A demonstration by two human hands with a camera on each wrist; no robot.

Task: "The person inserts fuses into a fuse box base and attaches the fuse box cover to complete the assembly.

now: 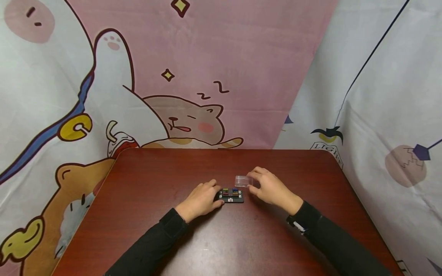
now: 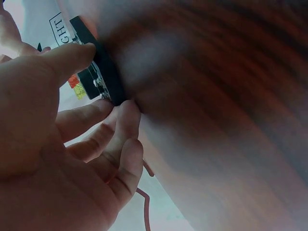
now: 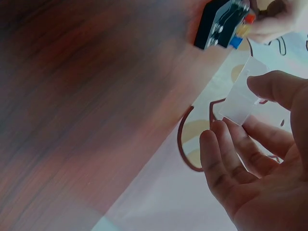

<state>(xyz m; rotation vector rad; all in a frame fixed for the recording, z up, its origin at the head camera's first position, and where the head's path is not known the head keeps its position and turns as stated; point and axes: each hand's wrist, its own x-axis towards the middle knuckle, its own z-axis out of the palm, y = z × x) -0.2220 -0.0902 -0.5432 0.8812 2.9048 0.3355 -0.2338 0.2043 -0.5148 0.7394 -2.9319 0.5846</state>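
Observation:
A small black fuse block point(image 1: 231, 196) with red, yellow and blue blade fuses lies on the table. My left hand point(image 1: 202, 198) grips its left end, the thumb at the near side and fingers at the far side. In the left wrist view the thumb and fingertips meet the edges of the block point(image 2: 109, 72). My right hand point(image 1: 272, 188) pinches a clear plastic cover point(image 1: 243, 181), held just beyond and to the right of the block. The right wrist view has the cover point(image 3: 243, 96) between thumb and fingers, apart from the block point(image 3: 216, 24).
The reddish-brown wooden table point(image 1: 155, 172) has rounded far corners. A cartoon-printed cloth point(image 1: 241, 57) hangs behind its far edge, and a pale cloth point(image 1: 386, 96) runs along the right side.

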